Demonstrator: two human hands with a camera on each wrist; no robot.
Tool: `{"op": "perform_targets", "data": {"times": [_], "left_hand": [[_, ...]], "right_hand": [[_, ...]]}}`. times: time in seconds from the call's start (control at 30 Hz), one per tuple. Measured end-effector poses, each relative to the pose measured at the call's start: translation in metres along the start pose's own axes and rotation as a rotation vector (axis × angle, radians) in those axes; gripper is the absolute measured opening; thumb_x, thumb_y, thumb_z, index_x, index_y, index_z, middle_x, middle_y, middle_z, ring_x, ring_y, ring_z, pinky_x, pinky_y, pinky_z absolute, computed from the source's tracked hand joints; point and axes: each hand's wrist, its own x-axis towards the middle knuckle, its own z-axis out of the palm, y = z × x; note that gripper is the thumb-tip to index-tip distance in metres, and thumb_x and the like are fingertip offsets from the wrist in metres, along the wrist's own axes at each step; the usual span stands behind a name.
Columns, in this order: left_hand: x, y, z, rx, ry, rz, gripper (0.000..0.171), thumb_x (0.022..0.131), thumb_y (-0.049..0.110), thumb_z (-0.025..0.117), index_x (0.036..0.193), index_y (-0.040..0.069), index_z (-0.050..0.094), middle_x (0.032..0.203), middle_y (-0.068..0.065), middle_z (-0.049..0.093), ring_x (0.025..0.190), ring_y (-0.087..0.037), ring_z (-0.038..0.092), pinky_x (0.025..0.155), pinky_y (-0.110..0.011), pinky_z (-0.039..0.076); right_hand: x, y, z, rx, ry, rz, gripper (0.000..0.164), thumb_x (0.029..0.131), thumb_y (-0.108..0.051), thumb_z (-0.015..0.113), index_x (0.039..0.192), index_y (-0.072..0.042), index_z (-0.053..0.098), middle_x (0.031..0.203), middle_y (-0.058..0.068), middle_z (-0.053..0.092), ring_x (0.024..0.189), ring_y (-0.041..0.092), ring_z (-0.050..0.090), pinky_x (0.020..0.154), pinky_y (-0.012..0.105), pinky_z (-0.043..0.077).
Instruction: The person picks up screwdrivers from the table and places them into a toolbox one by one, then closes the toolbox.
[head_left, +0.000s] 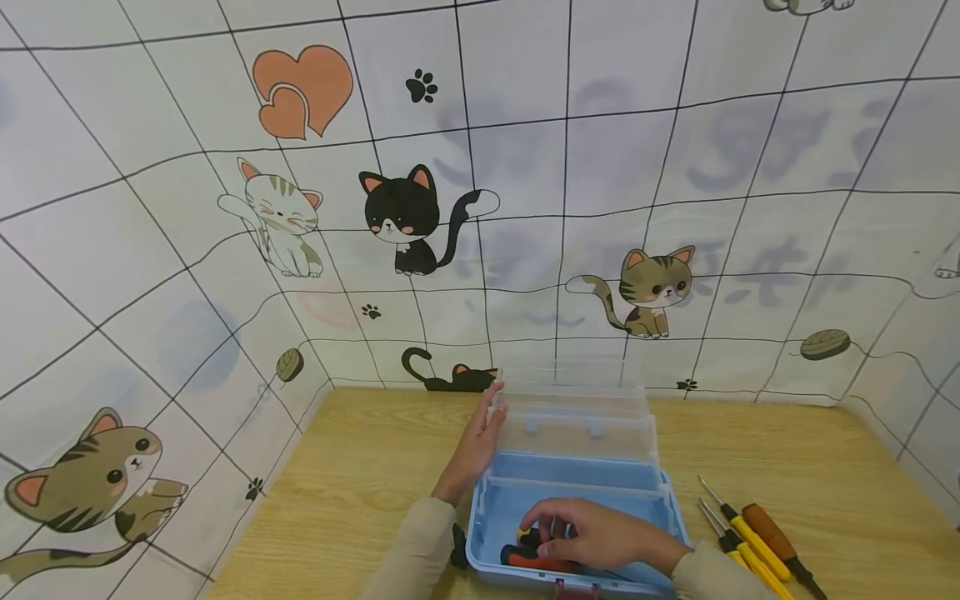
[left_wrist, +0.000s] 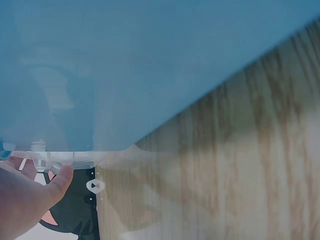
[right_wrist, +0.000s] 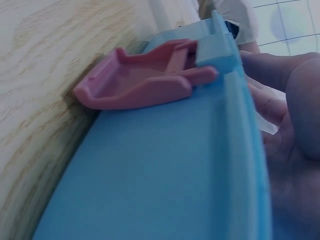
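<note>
A light blue toolbox (head_left: pixel 573 575) stands on the table, its clear lid (head_left: pixel 577 433) raised at the back. My left hand (head_left: pixel 476 446) holds the lid's left edge; in the left wrist view its thumb (left_wrist: pixel 61 182) lies along the clear plastic. Inside the box, my right hand (head_left: pixel 588 533) has curled fingers and thumb at a yellow-and-black tool (head_left: pixel 527 537), partly hidden by the fingers. Just below that hand lies a red-and-black handle (head_left: pixel 536 560). A reddish latch (right_wrist: pixel 135 82) hangs unfastened on the box front in the right wrist view.
To the right of the box lie several yellow-handled screwdrivers (head_left: pixel 757 546) with thin metal shafts and a brown-handled tool (head_left: pixel 772 533). The wooden table (head_left: pixel 360 483) meets a wall covering (head_left: pixel 525 292) printed with cats at its back and sides.
</note>
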Motion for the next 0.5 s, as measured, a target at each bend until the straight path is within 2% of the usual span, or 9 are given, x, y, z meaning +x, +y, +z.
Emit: {"op": "perform_targets", "data": {"times": [0.17, 0.23, 0.4, 0.5], "left_hand": [[0.0, 0.001, 0.0, 0.016, -0.005, -0.007, 0.046, 0.108, 0.035, 0.038, 0.154, 0.03, 0.03, 0.162, -0.008, 0.024, 0.147, -0.033, 0.025, 0.114, -0.062, 0.023], [0.001, 0.001, 0.0, 0.015, -0.006, 0.007, 0.046, 0.109, 0.032, 0.038, 0.154, 0.026, 0.03, 0.162, -0.01, 0.025, 0.147, -0.035, 0.026, 0.113, -0.063, 0.024], [0.009, -0.017, 0.002, -0.006, 0.001, 0.043, 0.047, 0.109, 0.031, 0.037, 0.154, 0.023, 0.029, 0.162, -0.012, 0.023, 0.147, -0.036, 0.026, 0.113, -0.064, 0.023], [0.013, -0.029, 0.005, -0.003, 0.016, 0.046, 0.047, 0.108, 0.037, 0.037, 0.154, 0.029, 0.029, 0.163, -0.007, 0.023, 0.147, -0.034, 0.025, 0.114, -0.063, 0.022]], "right_hand": [[-0.003, -0.009, -0.004, -0.011, -0.012, -0.007, 0.03, 0.102, -0.017, 0.056, 0.13, -0.006, 0.058, 0.098, -0.006, 0.062, 0.08, 0.002, 0.059, 0.065, 0.022, 0.05], [-0.004, -0.012, -0.006, -0.005, -0.02, -0.004, 0.03, 0.102, -0.017, 0.055, 0.13, -0.005, 0.058, 0.099, -0.006, 0.062, 0.08, 0.002, 0.059, 0.065, 0.023, 0.05], [-0.007, -0.016, -0.008, -0.005, -0.031, -0.022, 0.031, 0.102, -0.017, 0.055, 0.13, -0.004, 0.058, 0.098, -0.006, 0.063, 0.079, 0.001, 0.06, 0.064, 0.022, 0.051], [-0.008, -0.018, -0.008, 0.001, -0.039, -0.044, 0.03, 0.103, -0.017, 0.055, 0.13, -0.003, 0.058, 0.098, -0.005, 0.063, 0.08, 0.001, 0.06, 0.066, 0.022, 0.051]]}}
